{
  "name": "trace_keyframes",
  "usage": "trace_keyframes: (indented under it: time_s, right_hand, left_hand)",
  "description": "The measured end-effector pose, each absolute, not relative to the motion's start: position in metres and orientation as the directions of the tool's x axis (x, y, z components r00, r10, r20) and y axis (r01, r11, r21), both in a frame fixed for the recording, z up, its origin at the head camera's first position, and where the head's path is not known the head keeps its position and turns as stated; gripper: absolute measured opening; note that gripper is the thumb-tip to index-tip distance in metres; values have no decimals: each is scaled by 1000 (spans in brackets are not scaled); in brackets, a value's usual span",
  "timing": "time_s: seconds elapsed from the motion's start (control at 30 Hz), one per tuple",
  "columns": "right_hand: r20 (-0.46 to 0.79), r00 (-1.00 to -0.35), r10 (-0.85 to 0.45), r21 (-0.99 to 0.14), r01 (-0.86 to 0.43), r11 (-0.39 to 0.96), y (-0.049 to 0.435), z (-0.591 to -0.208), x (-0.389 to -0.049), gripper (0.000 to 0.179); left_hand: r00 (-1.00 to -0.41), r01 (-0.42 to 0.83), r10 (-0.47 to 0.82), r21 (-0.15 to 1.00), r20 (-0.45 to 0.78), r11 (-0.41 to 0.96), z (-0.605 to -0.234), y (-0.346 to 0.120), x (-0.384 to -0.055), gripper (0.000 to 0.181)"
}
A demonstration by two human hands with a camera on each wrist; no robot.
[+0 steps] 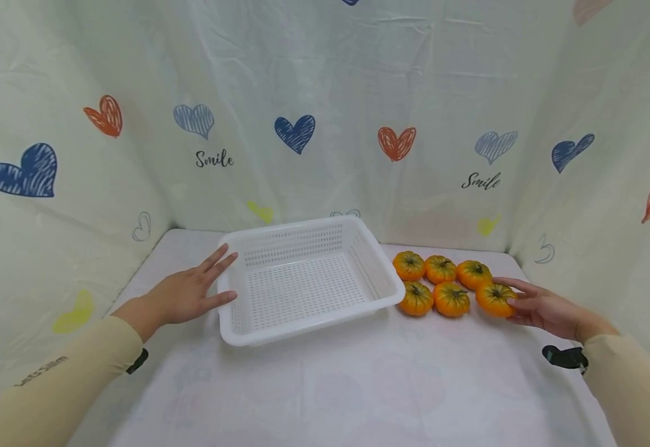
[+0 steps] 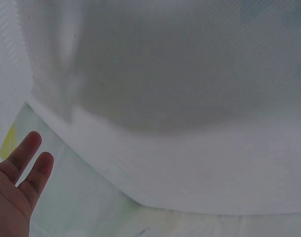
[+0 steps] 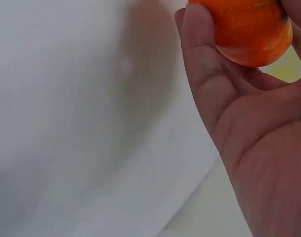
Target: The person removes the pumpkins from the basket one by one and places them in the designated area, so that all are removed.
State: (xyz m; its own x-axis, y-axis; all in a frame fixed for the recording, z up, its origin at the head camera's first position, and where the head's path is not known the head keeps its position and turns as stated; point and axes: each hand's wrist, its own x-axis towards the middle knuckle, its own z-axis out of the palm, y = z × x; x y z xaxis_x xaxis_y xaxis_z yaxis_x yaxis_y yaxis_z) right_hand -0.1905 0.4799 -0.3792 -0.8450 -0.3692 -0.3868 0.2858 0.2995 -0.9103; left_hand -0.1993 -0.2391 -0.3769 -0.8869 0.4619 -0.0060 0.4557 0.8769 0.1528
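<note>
A white perforated plastic basket (image 1: 308, 279) stands left of centre on the table, with nothing in it. My left hand (image 1: 190, 288) lies at its left rim, fingers straight and spread over the edge. In the left wrist view, two extended fingers (image 2: 34, 173) show beside the basket's wall. At the right, my right hand (image 1: 548, 307) grips a small orange-and-green pumpkin (image 1: 493, 302) between thumb and fingers. The right wrist view shows this pumpkin's orange side (image 3: 249, 37) held at the fingertips. Other small pumpkins (image 1: 452, 300) sit in two rows between the basket and the right hand.
A pale cloth covers the table (image 1: 325, 391). Curtains printed with hearts (image 1: 295, 133) and the word Smile hang at the back and on both sides, close to the table's edges. The basket's right rim lies close beside the nearest pumpkins (image 1: 416, 299).
</note>
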Motion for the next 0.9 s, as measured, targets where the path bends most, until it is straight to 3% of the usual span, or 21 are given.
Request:
trace_keyframes:
  time_s: [0.37, 0.9]
  right_hand:
    - [-415, -874, -253, -862, 289, 415, 474, -402, -192, 70]
    - [-418, -879, -231, -796, 232, 560, 470, -405, -195, 79]
  left_hand:
    - [-892, 445, 452, 148, -17, 883, -376, -237, -199, 86]
    - [-895, 439, 446, 143, -19, 887, -377, -237, -201, 87]
